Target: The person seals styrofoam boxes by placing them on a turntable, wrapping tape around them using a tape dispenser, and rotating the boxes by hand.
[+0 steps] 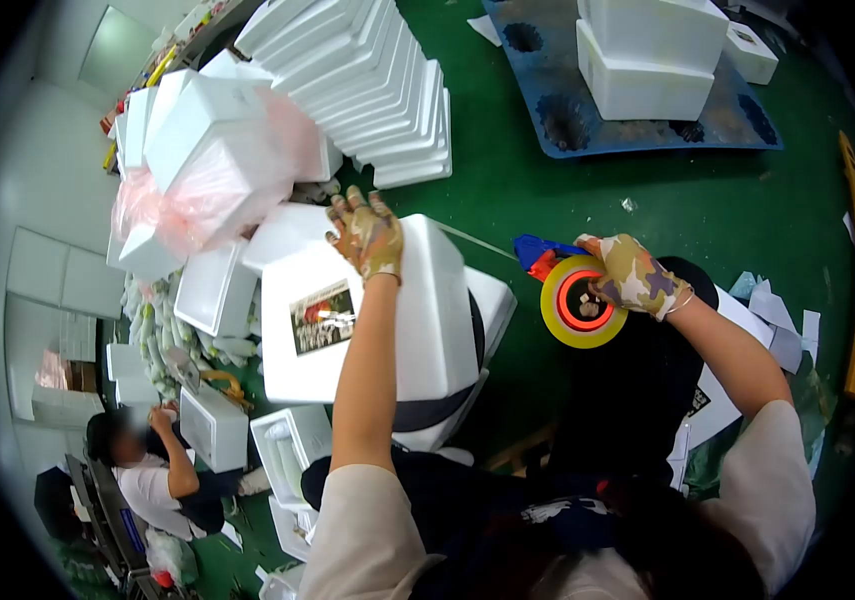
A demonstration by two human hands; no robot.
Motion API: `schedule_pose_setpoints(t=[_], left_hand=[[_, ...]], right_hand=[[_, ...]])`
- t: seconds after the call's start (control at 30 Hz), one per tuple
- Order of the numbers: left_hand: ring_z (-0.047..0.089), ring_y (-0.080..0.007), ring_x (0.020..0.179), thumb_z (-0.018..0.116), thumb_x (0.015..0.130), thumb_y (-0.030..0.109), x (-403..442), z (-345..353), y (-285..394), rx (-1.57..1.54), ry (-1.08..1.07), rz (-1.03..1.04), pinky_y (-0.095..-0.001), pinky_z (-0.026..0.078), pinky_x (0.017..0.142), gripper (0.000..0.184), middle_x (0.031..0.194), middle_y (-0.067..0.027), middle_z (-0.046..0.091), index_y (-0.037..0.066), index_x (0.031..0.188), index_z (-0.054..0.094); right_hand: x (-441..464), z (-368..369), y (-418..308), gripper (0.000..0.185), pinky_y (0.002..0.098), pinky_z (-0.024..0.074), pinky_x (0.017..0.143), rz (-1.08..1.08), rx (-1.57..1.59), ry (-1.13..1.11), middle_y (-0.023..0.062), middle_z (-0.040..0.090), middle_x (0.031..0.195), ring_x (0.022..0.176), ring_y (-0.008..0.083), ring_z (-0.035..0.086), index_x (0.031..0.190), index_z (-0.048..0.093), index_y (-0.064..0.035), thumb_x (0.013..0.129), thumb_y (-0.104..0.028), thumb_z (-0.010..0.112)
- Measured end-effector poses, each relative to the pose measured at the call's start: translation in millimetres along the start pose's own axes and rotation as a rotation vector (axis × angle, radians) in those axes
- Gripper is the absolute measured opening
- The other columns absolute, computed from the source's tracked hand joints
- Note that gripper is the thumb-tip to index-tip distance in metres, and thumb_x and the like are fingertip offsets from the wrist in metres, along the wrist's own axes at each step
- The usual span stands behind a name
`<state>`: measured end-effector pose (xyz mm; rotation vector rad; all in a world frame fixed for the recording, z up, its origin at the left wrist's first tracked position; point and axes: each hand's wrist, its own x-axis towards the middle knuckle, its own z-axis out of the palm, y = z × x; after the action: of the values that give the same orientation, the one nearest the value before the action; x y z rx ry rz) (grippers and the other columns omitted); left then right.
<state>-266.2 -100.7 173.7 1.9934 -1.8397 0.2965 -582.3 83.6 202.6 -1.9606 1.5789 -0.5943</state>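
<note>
My left hand [365, 238], in a camouflage-patterned glove, lies with fingers spread on the top of a white foam box [402, 350]. A printed label [323, 318] is on that box. My right hand [632, 275], gloved alike, is closed around a tape dispenser [539, 252] with a blue and red head. A wide roll of yellowish tape [553, 318] sits on the dispenser. From the dispenser's head a thin strip of tape [472, 240] stretches across to the far edge of the box. The hidden part of the dispenser lies under my right fingers.
Stacked white foam lids [397, 110] stand behind the box, beside foam boxes wrapped in pink plastic [237, 190]. A blue pallet [637, 135] carries more foam boxes [647, 75]. At left, a co-worker [152, 480] sits near a pile of wrapped pale produce [152, 330]. Paper scraps [772, 315] lie at right.
</note>
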Motion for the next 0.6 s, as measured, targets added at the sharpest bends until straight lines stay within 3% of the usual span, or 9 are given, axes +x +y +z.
schedule_pose_setpoints(t=[0.1, 0.17, 0.23, 0.3, 0.33, 0.37, 0.43, 0.47, 0.6], left_hand=[[0.040, -0.0310, 0.130, 0.045, 0.092, 0.033, 41, 9, -30, 0.128, -0.080, -0.060, -0.0553, 0.031, 0.101, 0.035, 0.135, -0.0091, 0.052, 0.017, 0.119, 0.060], [0.045, -0.0269, 0.127, 0.047, 0.090, 0.031, 64, 37, -80, 0.206, 0.089, -0.079, -0.0547, 0.034, 0.098, 0.030, 0.121, -0.0049, 0.060, 0.020, 0.112, 0.064], [0.055, -0.0289, 0.115, 0.044, 0.092, 0.031, 78, 27, -116, 0.282, -0.046, -0.229, -0.0549, 0.037, 0.095, 0.032, 0.116, -0.0062, 0.062, 0.018, 0.115, 0.063], [0.061, -0.0310, 0.109, 0.037, 0.095, 0.042, 76, 7, -146, 0.252, -0.047, -0.307, -0.0508, 0.045, 0.091, 0.044, 0.121, -0.0064, 0.063, 0.018, 0.121, 0.063], [0.063, -0.0349, 0.103, 0.035, 0.096, 0.048, 80, -4, -155, 0.153, -0.129, -0.534, -0.0495, 0.047, 0.090, 0.052, 0.111, -0.0127, 0.067, 0.011, 0.115, 0.066], [0.063, -0.0349, 0.103, 0.035, 0.096, 0.048, 78, -11, -163, 0.166, -0.121, -0.547, -0.0495, 0.047, 0.090, 0.052, 0.111, -0.0127, 0.067, 0.011, 0.115, 0.066], [0.062, -0.0371, 0.100, 0.033, 0.097, 0.050, 71, -20, -167, 0.128, -0.134, -0.629, -0.0501, 0.047, 0.089, 0.059, 0.102, -0.0199, 0.068, 0.004, 0.096, 0.070], [0.063, -0.0378, 0.097, 0.035, 0.095, 0.052, 71, -10, -176, 0.146, -0.024, -0.629, -0.0506, 0.048, 0.086, 0.061, 0.097, -0.0207, 0.068, 0.003, 0.093, 0.071], [0.066, -0.0386, 0.089, 0.038, 0.094, 0.054, 71, -14, -180, 0.207, -0.123, -0.625, -0.0509, 0.052, 0.077, 0.060, 0.096, -0.0199, 0.069, 0.004, 0.093, 0.072]], right_hand=[[6, -1, 11, 0.048, 0.0405, 0.0524, 0.079, 0.029, 0.006, -0.003, 0.0245, 0.065, 0.095, 0.088, 0.0407, 0.063, 0.116, 0.058, 0.0016, 0.069, -0.008, 0.069], [11, 0, 13, 0.050, 0.0409, 0.0515, 0.082, -0.032, -0.025, -0.018, 0.0240, 0.065, 0.100, 0.093, 0.0394, 0.063, 0.118, 0.057, -0.0008, 0.070, -0.007, 0.069], [25, 5, 12, 0.048, 0.0406, 0.0514, 0.082, -0.070, -0.011, -0.054, 0.0227, 0.065, 0.100, 0.094, 0.0387, 0.062, 0.117, 0.057, -0.0023, 0.070, -0.006, 0.068], [48, 5, 1, 0.046, 0.0407, 0.0519, 0.078, -0.062, -0.034, -0.095, 0.0212, 0.065, 0.096, 0.090, 0.0387, 0.063, 0.115, 0.057, -0.0033, 0.070, -0.006, 0.067], [61, 11, 1, 0.046, 0.0410, 0.0518, 0.077, -0.107, -0.019, -0.060, 0.0205, 0.065, 0.093, 0.087, 0.0385, 0.063, 0.114, 0.057, -0.0034, 0.070, -0.007, 0.067], [73, 17, -1, 0.045, 0.0413, 0.0517, 0.075, -0.153, -0.003, -0.028, 0.0198, 0.065, 0.091, 0.085, 0.0384, 0.064, 0.113, 0.057, -0.0036, 0.069, -0.008, 0.067], [88, 19, -10, 0.044, 0.0419, 0.0514, 0.073, -0.139, -0.029, -0.038, 0.0191, 0.065, 0.087, 0.082, 0.0380, 0.064, 0.111, 0.056, -0.0044, 0.069, -0.008, 0.068], [90, 14, -14, 0.042, 0.0412, 0.0514, 0.075, -0.154, -0.071, -0.053, 0.0201, 0.065, 0.091, 0.085, 0.0383, 0.063, 0.111, 0.057, -0.0028, 0.070, -0.009, 0.066], [58, -1, -33, 0.046, 0.0434, 0.0480, 0.080, -0.169, -0.179, -0.064, 0.0209, 0.062, 0.094, 0.090, 0.0398, 0.059, 0.117, 0.056, -0.0024, 0.072, -0.011, 0.065]])
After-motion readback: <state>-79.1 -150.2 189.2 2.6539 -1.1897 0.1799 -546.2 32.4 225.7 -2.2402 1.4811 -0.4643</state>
